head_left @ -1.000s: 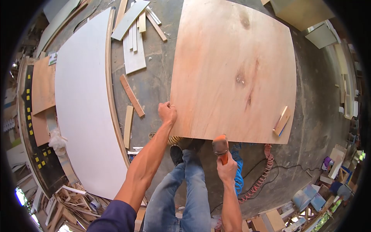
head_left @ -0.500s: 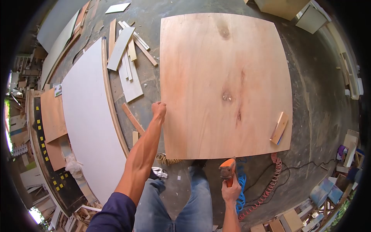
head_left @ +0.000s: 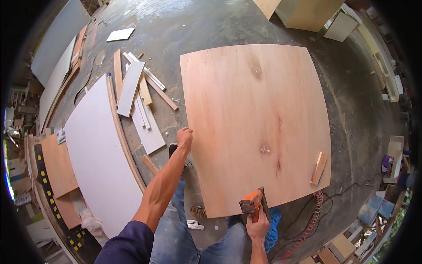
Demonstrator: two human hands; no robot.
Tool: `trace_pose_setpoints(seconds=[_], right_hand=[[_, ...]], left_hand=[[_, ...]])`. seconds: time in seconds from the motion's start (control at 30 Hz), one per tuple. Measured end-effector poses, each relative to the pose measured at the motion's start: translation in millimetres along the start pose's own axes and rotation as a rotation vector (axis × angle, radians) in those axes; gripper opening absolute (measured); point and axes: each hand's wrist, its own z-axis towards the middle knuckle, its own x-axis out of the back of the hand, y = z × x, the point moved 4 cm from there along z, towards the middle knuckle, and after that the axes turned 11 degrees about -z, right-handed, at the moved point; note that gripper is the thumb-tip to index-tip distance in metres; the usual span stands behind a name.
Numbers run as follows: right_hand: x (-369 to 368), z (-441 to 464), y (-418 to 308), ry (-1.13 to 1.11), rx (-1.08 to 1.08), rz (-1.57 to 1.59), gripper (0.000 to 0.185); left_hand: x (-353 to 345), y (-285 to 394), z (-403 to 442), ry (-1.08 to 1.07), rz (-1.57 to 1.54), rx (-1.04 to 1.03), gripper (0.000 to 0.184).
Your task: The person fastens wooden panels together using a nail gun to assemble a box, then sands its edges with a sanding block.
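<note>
A large plywood panel [head_left: 237, 123] with dark knots lies in front of me. My left hand [head_left: 185, 140] is at its left edge, fingers closed on that edge. Wrapped around the handle of an orange nail gun [head_left: 251, 201] is my right hand [head_left: 258, 225]. The gun is over the panel's near edge, its nose pointing up and right; whether it touches the wood I cannot tell. On the panel's right near corner rests a small wooden block [head_left: 318, 168].
A blue coiled hose [head_left: 272, 224] and a red coiled hose [head_left: 315, 211] are on the floor at the near right. Wood strips [head_left: 132, 88] lie in a pile to the left, beside a big white panel [head_left: 96, 149]. Wooden boxes [head_left: 307, 15] stand at the far right.
My view has shifted, so the panel appears lower and slightly turned. The nail gun has moved from below the near edge to over it. My left foot has stepped forward beside the panel.
</note>
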Motion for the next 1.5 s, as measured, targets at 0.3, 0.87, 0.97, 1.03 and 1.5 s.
trace_pose_setpoints(seconds=[0.3, 0.87, 0.97, 1.03, 1.5], right_hand=[[-90, 130, -163, 0.25, -0.085, -0.225, 0.061], [-127, 271, -240, 0.215, -0.001, -0.226, 0.08], [-130, 271, -239, 0.126, -0.099, -0.158, 0.076], [-133, 267, -237, 0.135, -0.034, -0.155, 0.072], [-101, 134, -234, 0.117, -0.245, -0.067, 0.046]], left_hand=[[-64, 105, 91, -0.118, 0.027, -0.225, 0.012], [-100, 201, 179, -0.395, -0.164, -0.056, 0.025], [-81, 151, 139, -0.328, -0.185, -0.049, 0.033], [-57, 129, 92, -0.33, -0.142, 0.03, 0.04], [50, -3, -105, -0.472, 0.136, 0.664, 0.048]])
